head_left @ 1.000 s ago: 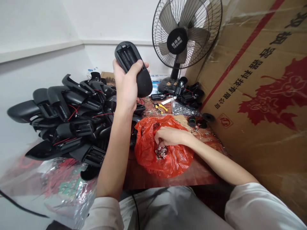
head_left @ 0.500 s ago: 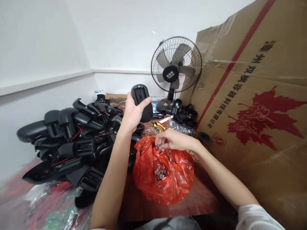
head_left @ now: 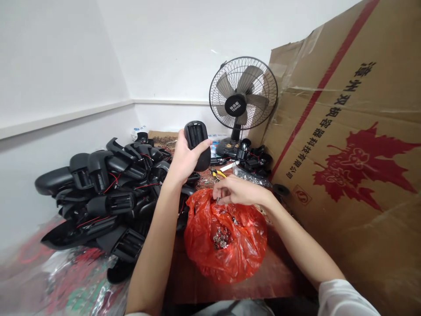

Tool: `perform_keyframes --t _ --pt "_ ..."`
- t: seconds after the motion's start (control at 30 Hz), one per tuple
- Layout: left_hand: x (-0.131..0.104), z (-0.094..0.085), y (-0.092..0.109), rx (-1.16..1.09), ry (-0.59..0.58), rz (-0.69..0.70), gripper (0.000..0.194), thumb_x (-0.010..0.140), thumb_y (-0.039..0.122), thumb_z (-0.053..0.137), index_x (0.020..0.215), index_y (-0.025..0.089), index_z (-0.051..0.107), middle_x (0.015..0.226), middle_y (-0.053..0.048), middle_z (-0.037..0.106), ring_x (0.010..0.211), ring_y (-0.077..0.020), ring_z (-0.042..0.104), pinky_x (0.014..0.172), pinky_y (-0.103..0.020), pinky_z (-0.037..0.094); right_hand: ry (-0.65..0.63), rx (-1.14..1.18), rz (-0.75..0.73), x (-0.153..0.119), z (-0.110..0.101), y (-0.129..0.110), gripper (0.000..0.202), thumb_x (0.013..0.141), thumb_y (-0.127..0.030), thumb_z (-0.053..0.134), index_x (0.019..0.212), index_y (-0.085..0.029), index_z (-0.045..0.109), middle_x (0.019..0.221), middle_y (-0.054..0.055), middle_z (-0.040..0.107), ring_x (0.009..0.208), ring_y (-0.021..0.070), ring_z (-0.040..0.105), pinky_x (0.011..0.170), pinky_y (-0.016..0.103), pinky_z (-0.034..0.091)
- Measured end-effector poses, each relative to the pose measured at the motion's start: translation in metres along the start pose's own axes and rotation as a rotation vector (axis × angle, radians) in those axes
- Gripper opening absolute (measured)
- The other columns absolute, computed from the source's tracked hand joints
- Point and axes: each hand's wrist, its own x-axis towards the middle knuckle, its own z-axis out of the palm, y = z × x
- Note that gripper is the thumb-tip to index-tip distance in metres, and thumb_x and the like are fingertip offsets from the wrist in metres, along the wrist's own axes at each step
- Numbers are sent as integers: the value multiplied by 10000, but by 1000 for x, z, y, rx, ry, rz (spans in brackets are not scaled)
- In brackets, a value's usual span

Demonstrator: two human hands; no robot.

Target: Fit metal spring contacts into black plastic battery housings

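My left hand [head_left: 187, 153] grips a black plastic housing [head_left: 200, 151], held up with its open battery compartment facing me. Over the back rim of a red plastic bag [head_left: 226, 259], my right hand [head_left: 233, 191] has thumb and fingers pinched on a small metal piece [head_left: 217, 200], mostly covered by the fingertips. Inside the bag lies a heap of small shiny metal parts [head_left: 222, 237]. Yellow-handled pliers [head_left: 218, 174] rest on the table just behind my right hand.
Many black housings [head_left: 120, 204] with red wires are piled at left, above clear plastic bags [head_left: 82, 281]. A fan [head_left: 243, 94] stands behind, near more black parts [head_left: 256, 158]. A large cardboard box [head_left: 345, 145] walls off the right side. A black roll [head_left: 280, 190] lies beside it.
The camera view has shifted slightly, so most things appear a little lower and further right. Both hands keep nearly the same pose, the left still holding the housing.
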Motion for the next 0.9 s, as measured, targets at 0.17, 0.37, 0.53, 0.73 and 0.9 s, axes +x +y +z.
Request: perform_keyframes --t 0.17,0.37,0.53,0.73,0.9 --pt "1 0 2 -6 20 -31 478 783 371 798 1150 206 540 1090 -96 645 1123 -310 639 1008 -534 524 29 13 -11 0 0 2 128 836 -54 724 913 -139 667 740 -2 696 651 142 666 628 222 481" --pt "1 -2 1 3 28 -19 450 791 385 798 1117 208 544 1089 -91 651 1143 -312 630 1028 -547 511 55 15 -84 -5 -6 1 200 887 -69 665 1051 -148 748 899 44 775 767 161 707 722 253 509" --pt "3 -1 -2 5 16 -19 479 792 419 798 1148 218 548 1080 -90 659 1122 -305 637 1009 -534 521 91 13 -148 -8 -12 3 219 890 -70 652 1051 -142 782 990 68 793 861 173 716 798 277 521" --pt "3 3 -4 -4 6 -10 467 784 410 804 1132 220 559 1087 -99 659 1142 -308 633 1006 -505 521 88 -15 -134 -8 -11 5 324 862 -1 594 1079 -149 782 1003 58 786 879 166 704 831 280 515" --pt "2 5 -3 -16 -13 -19 462 796 410 791 1145 220 554 1042 -91 679 1117 -299 652 999 -493 527 147 23 -119 -6 -9 5 158 911 -237 728 1023 -148 794 881 50 772 749 154 673 695 252 492"
